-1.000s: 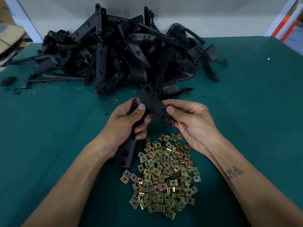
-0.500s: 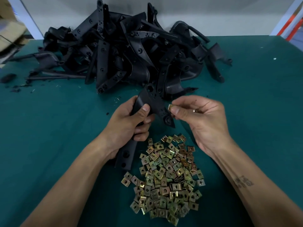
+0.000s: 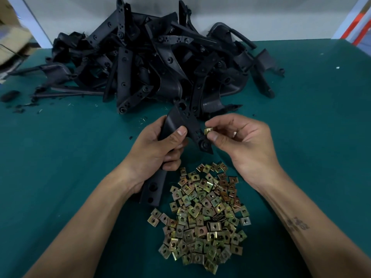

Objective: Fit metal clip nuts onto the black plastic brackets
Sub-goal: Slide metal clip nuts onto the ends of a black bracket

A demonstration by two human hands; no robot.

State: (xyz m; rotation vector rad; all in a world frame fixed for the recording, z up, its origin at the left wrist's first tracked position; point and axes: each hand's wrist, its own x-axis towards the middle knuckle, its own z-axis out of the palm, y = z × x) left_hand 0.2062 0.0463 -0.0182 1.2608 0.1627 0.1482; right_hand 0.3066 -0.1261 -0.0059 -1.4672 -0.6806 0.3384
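Observation:
My left hand [image 3: 158,149] grips a long black plastic bracket [image 3: 186,121] around its middle, its lower end [image 3: 151,192] sticking out below my palm. My right hand [image 3: 243,141] pinches one brass-coloured clip nut [image 3: 208,130] between thumb and forefinger, right beside the bracket's right edge, above its round boss. A heap of loose clip nuts [image 3: 202,215] lies on the green table just in front of my hands.
A big tangled pile of black brackets [image 3: 156,63] fills the back of the green table [image 3: 311,137]. Black plastic scraps [image 3: 20,109] lie at the far left. A cardboard box [image 3: 12,41] sits off the table's left rear corner.
My right hand let go of the bracket's lower end and now pinches a clip nut at the bracket's right edge. The left hand keeps its grip.

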